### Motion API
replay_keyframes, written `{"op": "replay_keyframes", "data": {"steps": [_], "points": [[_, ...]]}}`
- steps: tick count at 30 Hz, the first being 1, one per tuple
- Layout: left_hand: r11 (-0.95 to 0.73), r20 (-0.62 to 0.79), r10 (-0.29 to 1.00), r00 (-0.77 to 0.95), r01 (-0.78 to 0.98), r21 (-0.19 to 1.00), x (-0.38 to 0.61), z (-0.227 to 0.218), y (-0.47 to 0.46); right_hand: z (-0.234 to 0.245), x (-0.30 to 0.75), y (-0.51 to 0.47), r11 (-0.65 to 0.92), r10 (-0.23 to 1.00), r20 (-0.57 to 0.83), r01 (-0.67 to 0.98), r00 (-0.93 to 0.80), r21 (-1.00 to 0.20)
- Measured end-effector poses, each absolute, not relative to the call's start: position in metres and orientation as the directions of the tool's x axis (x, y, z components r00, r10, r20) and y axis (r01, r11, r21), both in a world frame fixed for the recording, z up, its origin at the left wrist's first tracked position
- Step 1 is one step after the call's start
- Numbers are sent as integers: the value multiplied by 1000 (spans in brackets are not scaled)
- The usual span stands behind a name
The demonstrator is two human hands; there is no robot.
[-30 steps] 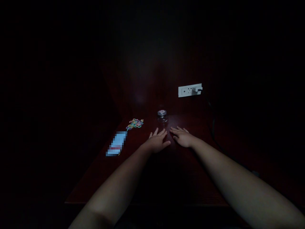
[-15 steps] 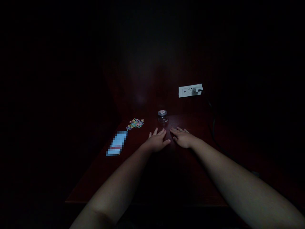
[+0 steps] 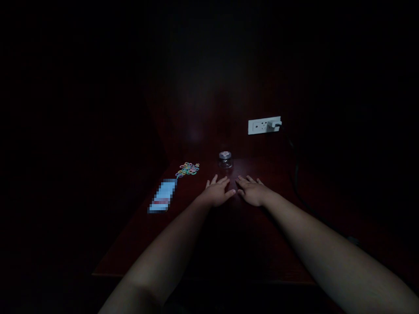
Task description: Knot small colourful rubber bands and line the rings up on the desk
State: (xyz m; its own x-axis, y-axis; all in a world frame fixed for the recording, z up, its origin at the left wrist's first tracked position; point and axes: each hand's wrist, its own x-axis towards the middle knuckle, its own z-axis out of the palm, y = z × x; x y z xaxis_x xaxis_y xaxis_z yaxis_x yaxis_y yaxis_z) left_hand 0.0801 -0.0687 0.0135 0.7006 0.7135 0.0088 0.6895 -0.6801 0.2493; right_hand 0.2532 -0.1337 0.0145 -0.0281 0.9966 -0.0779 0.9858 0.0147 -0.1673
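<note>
My left hand lies palm down on the dark red tabletop, fingers spread, holding nothing. Beside it, a small gap apart, my right hand rests the same way with its fingers stretched out. Just beyond both hands stands a small clear jar with a lid, upright; I make out no contents in it. To the left of my left hand is a loose pile of pastel-coloured small rings. A blue-lit, pixelated phone-like rectangle lies nearer to me, below the rings.
A white wall socket with a plug in it sits on the dark panel behind the table. From the plug a black cable runs down along the right side of the tabletop. The surroundings are very dark.
The whole view has shifted slightly, so everything appears a little further right. Both hands stay flat in the same place on the table, and the jar and rings have not moved.
</note>
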Motion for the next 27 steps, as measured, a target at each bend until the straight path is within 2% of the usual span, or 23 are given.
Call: {"op": "replay_keyframes", "data": {"steps": [7,12,14,20,27], "points": [[-652,105,751,652,705,281,68,17,-65,18,259,-134,-22,999,17,963,28,-270],[-513,-19,847,532,825,238,42,9,-63,17,264,-132,-72,996,-63,974,60,-217],[-484,-25,866,500,848,215,32,6,-63,16,263,-132,-85,995,-72,975,72,-205],[-382,19,922,386,904,190,19,5,-56,20,253,-142,-182,979,-115,971,165,-152],[-333,129,941,313,923,194,21,10,-29,25,239,-155,-167,982,-110,976,152,-140]]}}
